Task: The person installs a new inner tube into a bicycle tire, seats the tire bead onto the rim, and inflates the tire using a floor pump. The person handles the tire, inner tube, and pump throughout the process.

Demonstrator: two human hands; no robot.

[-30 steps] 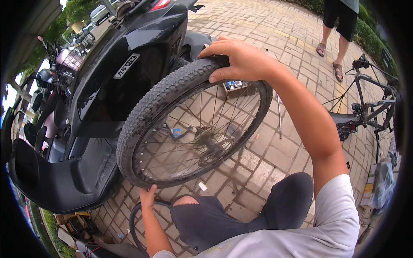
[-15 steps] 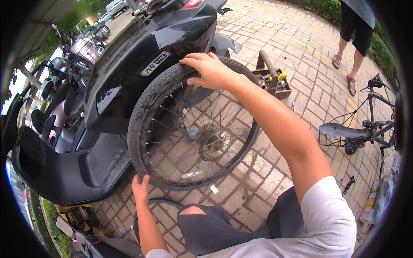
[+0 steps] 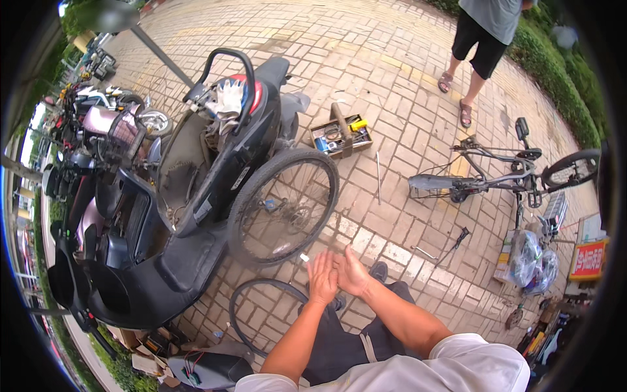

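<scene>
My left hand (image 3: pixel 321 279) and my right hand (image 3: pixel 353 272) are close together in front of my knees, fingers stretched out and palms turned toward each other. Neither holds anything. Just beyond them, a bicycle wheel with a knobby tyre (image 3: pixel 332 179), spokes and a brake disc leans against a dark scooter (image 3: pixel 225 179). On the paving to the left of my hands lies a thin black ring (image 3: pixel 233 317), a tyre or tube. A small white piece (image 3: pixel 304 258) is on the ground by my left fingertips.
A wooden toolbox (image 3: pixel 353 145) with tools stands beyond the wheel, a long metal rod (image 3: pixel 379 178) beside it. At right lies a bicycle frame (image 3: pixel 483 171). A person in black shorts (image 3: pixel 482 49) stands at the far right. Plastic bags (image 3: pixel 532 261) and boxes are near the right edge.
Both hands have left the wheel's tyre and come together near my knees. The wheel now leans on the scooter unheld. My view has shifted, showing more of the ground.
</scene>
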